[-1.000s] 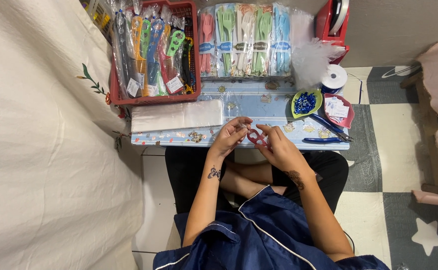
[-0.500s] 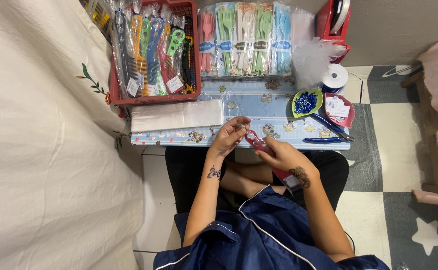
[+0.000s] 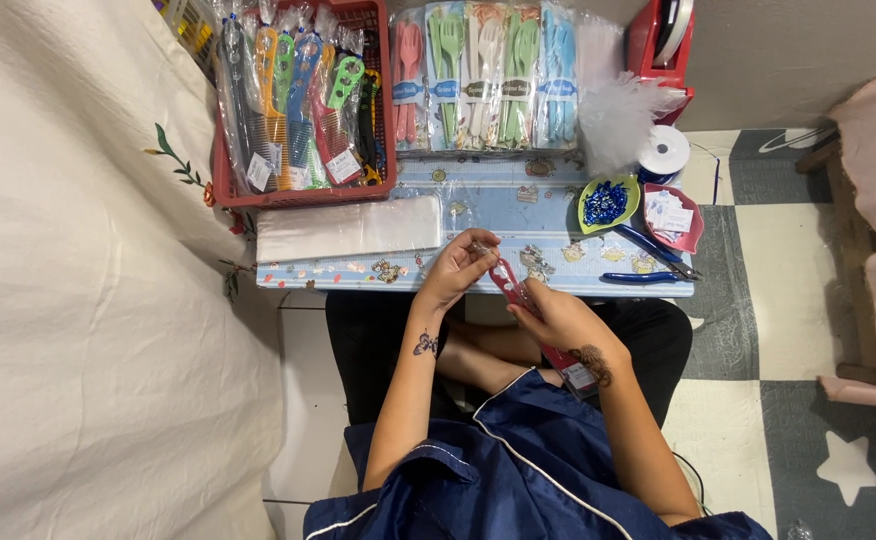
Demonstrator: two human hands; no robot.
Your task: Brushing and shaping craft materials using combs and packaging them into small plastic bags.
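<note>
While my right hand (image 3: 558,318) grips the red comb (image 3: 511,285) at frame centre, my left hand (image 3: 458,268) pinches its upper end beside the blue table (image 3: 498,205).

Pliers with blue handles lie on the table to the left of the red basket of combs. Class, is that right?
Not quite. The head view shows the pliers on the table far to the right of the red basket, beside the pink dish.
</note>
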